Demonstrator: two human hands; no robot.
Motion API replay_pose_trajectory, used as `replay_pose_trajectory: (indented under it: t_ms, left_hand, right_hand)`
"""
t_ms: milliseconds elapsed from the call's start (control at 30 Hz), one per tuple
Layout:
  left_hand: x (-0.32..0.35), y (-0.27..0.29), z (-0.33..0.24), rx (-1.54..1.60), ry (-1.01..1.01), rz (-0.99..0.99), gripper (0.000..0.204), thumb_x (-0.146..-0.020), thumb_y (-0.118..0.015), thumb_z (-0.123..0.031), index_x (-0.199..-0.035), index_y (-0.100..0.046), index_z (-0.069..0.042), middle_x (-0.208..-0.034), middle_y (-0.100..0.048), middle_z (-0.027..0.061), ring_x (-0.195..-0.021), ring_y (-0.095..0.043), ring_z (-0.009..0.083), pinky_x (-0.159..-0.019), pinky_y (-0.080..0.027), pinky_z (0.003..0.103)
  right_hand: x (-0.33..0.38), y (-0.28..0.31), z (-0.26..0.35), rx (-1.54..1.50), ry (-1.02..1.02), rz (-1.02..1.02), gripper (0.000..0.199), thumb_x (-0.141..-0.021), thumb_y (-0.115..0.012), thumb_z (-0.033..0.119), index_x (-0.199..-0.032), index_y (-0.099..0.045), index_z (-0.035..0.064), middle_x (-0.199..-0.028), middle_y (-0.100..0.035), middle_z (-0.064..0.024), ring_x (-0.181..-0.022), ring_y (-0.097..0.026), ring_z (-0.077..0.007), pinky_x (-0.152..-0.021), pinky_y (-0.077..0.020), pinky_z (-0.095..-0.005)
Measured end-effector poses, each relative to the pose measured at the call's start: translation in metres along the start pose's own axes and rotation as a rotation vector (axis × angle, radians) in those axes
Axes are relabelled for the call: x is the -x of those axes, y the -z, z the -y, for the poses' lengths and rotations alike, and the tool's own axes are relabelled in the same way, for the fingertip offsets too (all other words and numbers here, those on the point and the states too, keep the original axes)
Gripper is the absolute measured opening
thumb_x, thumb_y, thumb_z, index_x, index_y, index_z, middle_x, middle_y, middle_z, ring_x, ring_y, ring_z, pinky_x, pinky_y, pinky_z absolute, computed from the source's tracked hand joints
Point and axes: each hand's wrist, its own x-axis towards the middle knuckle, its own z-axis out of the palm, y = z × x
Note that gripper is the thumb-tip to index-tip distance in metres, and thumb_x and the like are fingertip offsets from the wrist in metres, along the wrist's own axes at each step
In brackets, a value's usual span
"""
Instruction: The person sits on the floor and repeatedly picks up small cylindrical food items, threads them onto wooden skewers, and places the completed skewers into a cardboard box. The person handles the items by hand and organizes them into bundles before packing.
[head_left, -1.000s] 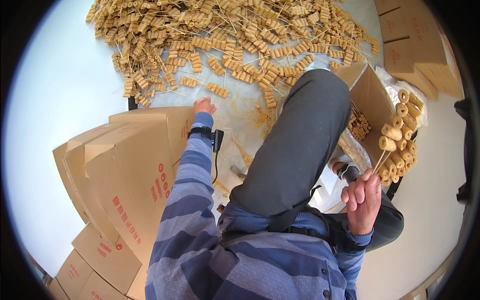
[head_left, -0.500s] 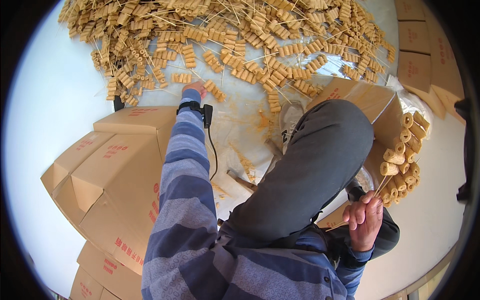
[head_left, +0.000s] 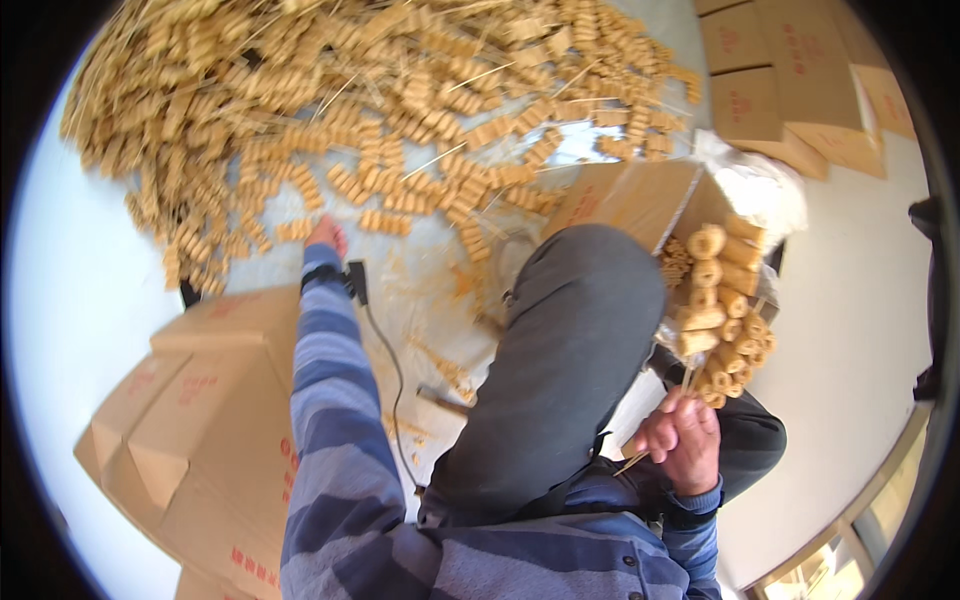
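The fingers of the left hand (head_left: 325, 233) are mostly hidden behind its own back and the striped sleeve, so it cannot be told whether they are spread or closed; the hand is stretched toward 11 o'clock and reaches the near edge of a wide heap of tan skewered rolls (head_left: 380, 110) spread over the pale floor (head_left: 80, 300). One short skewer of rolls (head_left: 294, 230) lies just beside the fingertips, and contact cannot be made out. A dark wrist strap (head_left: 345, 278) with a thin cable is worn on that arm.

The right hand (head_left: 680, 442), at 5 o'clock, is closed around the thin sticks of a bundle of skewered rolls (head_left: 722, 318), which fans upward from the fist toward 2 o'clock. The lower ends of the sticks are seen poking out under the hand.

The middle of the view is filled by a raised knee in grey trousers (head_left: 560, 370), by which much of the floor behind it is hidden. An open cardboard box (head_left: 625, 200) lined with clear plastic is partly covered by the knee and by the bundle; its contents are hard to make out.

Flattened and folded cardboard boxes (head_left: 200, 420) are stacked at 8 o'clock, just beside the left sleeve, and are cut off by the dark rim. More closed boxes (head_left: 790, 90) stand at 1 o'clock, also cut by the rim. Bare floor is left open at 9 o'clock and along the right side at 3 o'clock.
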Motion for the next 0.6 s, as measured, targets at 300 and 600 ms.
replay_pose_trajectory:
  t_ms: [300,600]
  left_hand:
    - [0.1,-0.054,-0.015,0.11,-0.209,0.134,0.015,-0.096,-0.067,-0.022,-0.098,-0.06,-0.009,-0.077,-0.06,-0.0001,-0.062,-0.056,0.0104,-0.053,-0.047,0.023]
    - [0.437,-0.114,-0.056,-0.162,-0.446,0.897,0.014,-0.097,-0.066,-0.016,-0.103,-0.067,-0.004,-0.087,-0.065,0.0029,-0.077,-0.062,0.0127,-0.071,-0.049,0.026]
  right_hand:
    - [-0.007,-0.009,0.01,-0.108,0.008,0.037,0.029,-0.11,-0.037,0.027,-0.106,-0.054,0.0037,-0.065,-0.051,-0.0037,-0.055,-0.056,-0.0178,-0.074,-0.0572,-0.0408]
    - [-0.001,-0.032,0.005,-0.168,0.171,0.088,0.03,-0.109,-0.041,0.028,-0.111,-0.054,0.001,-0.095,-0.07,-0.0164,-0.095,-0.071,-0.0304,-0.085,-0.0599,-0.0424]
